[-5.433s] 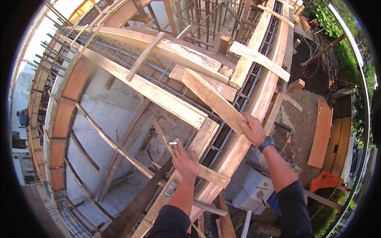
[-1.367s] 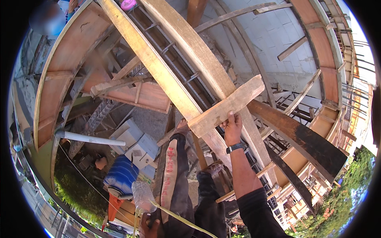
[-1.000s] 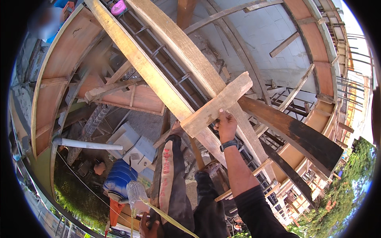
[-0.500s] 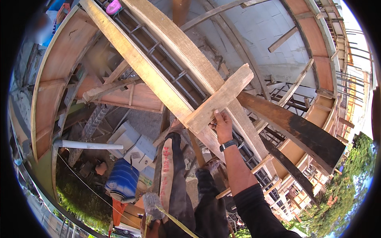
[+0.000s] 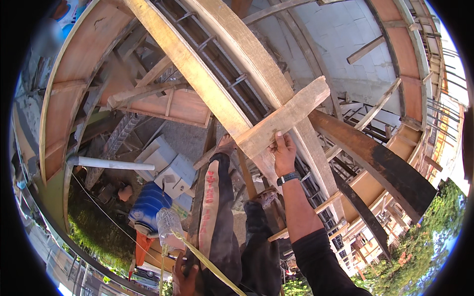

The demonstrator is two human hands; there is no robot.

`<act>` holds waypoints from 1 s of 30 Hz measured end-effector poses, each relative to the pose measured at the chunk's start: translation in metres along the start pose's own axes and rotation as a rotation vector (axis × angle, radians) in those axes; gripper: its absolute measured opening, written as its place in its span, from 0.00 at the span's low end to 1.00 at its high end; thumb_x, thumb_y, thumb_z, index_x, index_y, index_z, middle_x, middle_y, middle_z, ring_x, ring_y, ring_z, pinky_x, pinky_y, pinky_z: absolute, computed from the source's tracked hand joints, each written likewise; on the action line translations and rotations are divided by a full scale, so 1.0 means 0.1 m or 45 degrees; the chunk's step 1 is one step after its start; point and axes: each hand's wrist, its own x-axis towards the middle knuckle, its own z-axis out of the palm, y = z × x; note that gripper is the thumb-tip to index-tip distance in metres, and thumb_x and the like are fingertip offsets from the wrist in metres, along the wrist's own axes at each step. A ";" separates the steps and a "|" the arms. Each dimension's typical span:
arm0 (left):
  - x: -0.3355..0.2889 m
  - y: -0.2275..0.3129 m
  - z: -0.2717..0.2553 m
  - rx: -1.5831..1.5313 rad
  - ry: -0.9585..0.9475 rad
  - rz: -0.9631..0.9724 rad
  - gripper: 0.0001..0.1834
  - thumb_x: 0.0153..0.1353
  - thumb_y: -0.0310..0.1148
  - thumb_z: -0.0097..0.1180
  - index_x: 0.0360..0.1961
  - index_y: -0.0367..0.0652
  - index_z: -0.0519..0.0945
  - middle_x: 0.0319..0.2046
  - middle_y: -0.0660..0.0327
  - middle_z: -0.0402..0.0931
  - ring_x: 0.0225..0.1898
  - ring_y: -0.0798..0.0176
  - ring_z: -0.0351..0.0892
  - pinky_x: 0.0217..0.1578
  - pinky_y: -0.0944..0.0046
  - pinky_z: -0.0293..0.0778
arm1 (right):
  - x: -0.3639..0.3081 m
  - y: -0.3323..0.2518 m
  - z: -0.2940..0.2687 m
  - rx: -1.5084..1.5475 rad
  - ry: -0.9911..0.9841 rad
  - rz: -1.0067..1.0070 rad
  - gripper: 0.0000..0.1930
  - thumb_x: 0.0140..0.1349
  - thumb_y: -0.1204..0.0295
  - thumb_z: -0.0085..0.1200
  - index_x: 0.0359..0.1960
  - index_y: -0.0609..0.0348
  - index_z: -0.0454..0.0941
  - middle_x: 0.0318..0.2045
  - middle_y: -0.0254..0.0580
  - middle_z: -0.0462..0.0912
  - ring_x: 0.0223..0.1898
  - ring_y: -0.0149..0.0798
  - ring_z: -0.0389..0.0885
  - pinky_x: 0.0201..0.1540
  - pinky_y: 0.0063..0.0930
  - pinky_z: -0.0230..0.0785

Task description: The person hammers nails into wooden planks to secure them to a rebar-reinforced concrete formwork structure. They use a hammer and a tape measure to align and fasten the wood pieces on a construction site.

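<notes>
My right hand [image 5: 284, 152] is closed at the near edge of a short wooden board [image 5: 284, 116], its fingertips against the wood. This board lies crosswise over a long timber form [image 5: 192, 64] with steel rebar [image 5: 217, 66] inside its trough. At the lower edge, my left hand [image 5: 185, 278] is partly cut off, its fingers curled beside my dark trouser leg; what they hold is hidden. Just above it a clear plastic bottle [image 5: 169, 223] hangs by a yellow strap [image 5: 210, 266]. My bare foot [image 5: 225, 144] rests near the form.
A dark-stained plank [image 5: 375, 160] juts out at right. Curved plywood forms [image 5: 66, 93] stand at left, above a white pipe [image 5: 116, 163]. Lower down are a blue drum [image 5: 149, 204] and pale boxes [image 5: 173, 175]. Rebar ends stick out at far right.
The view has shifted slightly, so the form and board sit farther right. My right hand stays at the board's edge. The bottle appears higher and farther left, and more of my left hand shows.
</notes>
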 end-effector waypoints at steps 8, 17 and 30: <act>0.00 -0.07 0.05 -0.268 -0.024 -0.067 0.35 0.67 0.34 0.63 0.72 0.38 0.64 0.55 0.51 0.77 0.54 0.56 0.78 0.51 0.58 0.76 | 0.05 0.00 -0.06 -0.101 -0.018 0.040 0.13 0.70 0.59 0.61 0.44 0.56 0.80 0.31 0.28 0.80 0.30 0.23 0.77 0.32 0.21 0.73; -0.04 0.51 -0.03 0.243 0.026 -0.262 0.41 0.64 0.46 0.65 0.69 0.31 0.65 0.57 0.43 0.74 0.58 0.46 0.75 0.59 0.50 0.70 | 0.06 -0.03 -0.12 -0.036 -0.059 0.071 0.13 0.69 0.64 0.63 0.47 0.58 0.80 0.34 0.29 0.82 0.33 0.23 0.78 0.34 0.22 0.76; 0.00 0.43 -0.04 0.027 -0.020 -0.204 0.37 0.63 0.41 0.65 0.69 0.35 0.67 0.54 0.41 0.73 0.58 0.41 0.72 0.58 0.46 0.68 | 0.03 0.03 -0.02 -0.145 -0.048 -0.037 0.10 0.69 0.61 0.63 0.42 0.52 0.80 0.31 0.24 0.79 0.31 0.21 0.73 0.36 0.18 0.67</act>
